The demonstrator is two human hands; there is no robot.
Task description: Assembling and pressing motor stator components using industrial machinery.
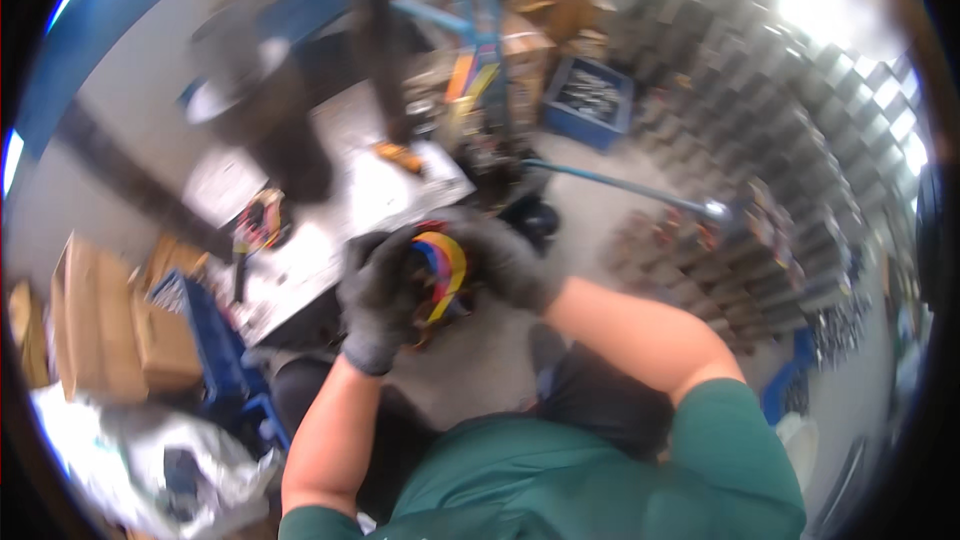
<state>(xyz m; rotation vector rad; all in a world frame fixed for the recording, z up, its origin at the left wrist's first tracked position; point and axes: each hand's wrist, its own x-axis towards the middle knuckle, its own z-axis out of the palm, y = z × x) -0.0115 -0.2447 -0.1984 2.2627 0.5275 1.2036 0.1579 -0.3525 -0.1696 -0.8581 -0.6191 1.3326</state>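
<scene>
Coloured wires (443, 270), a small bundle with yellow, blue and red strands, sit between both gloved hands, in front of the person's chest and above the concrete floor (590, 200). The left hand (378, 300) has its fingers curled closed around the bundle from the left; the right hand (505, 258) closes on it from the right. The picture is blurred, so the exact grip is hard to see. I think thick gloves could let a thin strand slip, or a strong bend could damage it. A workbench (330, 210) with pliers (262, 220) stands near.
</scene>
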